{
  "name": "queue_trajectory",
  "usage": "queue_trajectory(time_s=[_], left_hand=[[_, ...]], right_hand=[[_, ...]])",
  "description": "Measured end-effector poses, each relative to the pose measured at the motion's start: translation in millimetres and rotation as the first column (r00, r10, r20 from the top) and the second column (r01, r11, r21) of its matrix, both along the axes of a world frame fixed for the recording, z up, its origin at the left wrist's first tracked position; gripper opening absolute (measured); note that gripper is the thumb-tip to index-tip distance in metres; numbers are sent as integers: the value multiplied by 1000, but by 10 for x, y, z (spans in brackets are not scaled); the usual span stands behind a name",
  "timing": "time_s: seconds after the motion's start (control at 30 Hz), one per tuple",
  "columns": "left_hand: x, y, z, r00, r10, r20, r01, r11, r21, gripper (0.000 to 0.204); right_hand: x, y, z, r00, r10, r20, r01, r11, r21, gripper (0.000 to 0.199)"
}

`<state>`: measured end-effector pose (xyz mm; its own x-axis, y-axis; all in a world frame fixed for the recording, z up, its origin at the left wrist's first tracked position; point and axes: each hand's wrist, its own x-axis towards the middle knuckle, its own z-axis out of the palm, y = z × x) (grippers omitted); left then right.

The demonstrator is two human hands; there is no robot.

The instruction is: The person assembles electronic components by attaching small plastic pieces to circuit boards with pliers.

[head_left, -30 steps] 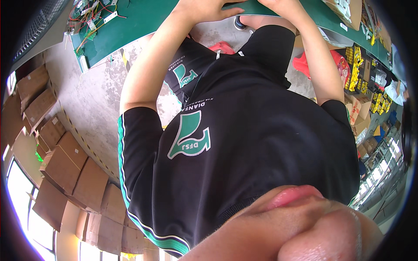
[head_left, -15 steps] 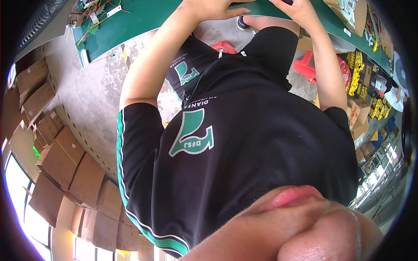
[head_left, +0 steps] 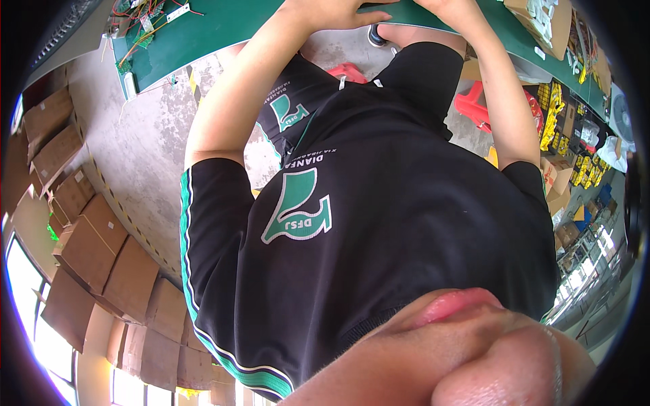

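Note:
My left hand [head_left: 335, 12] is at the far edge of the view, over the green table [head_left: 196, 34]. Its thumb stretches to the right along the table's near edge, and the other fingers are mostly cut off. Just to the right, my right hand [head_left: 448, 11] leans in over the same edge, fingers bent toward the left hand. The frame cuts off its fingertips, so whatever they hold is hidden.
Wired circuit boards [head_left: 139, 34] lie at the table's left end. To the right are an open carton [head_left: 545, 24], a red stool [head_left: 477, 108] and yellow-and-black packages [head_left: 555, 111]. Large cardboard sheets [head_left: 95, 243] line the left side.
My right hand has shifted slightly left and farther away. A small dark thing at its fingers has gone out of view. My left hand has barely moved.

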<state>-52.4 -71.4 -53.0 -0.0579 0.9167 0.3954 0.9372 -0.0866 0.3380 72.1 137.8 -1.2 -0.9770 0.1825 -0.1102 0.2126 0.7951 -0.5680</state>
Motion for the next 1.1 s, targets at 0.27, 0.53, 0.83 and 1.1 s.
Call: queue_trajectory(time_s=[0.27,0.53,0.83,1.1], left_hand=[[-3,-7,4,1000,-3,-18,2,999,-41,45],[-5,-3,28,1000,-17,5,17,1000,1,44],[-1,-4,24,999,-12,33,13,1000,-23,43],[-4,-10,-28,1000,-11,-9,12,992,129,42]], right_hand=[[-4,35,-67,998,51,-48,-48,997,56,23],[8,41,-75,996,66,-55,-62,995,78,23],[-2,-3,-19,999,45,16,-46,997,59,22],[340,171,-73,989,-37,-141,23,995,-100,25]])
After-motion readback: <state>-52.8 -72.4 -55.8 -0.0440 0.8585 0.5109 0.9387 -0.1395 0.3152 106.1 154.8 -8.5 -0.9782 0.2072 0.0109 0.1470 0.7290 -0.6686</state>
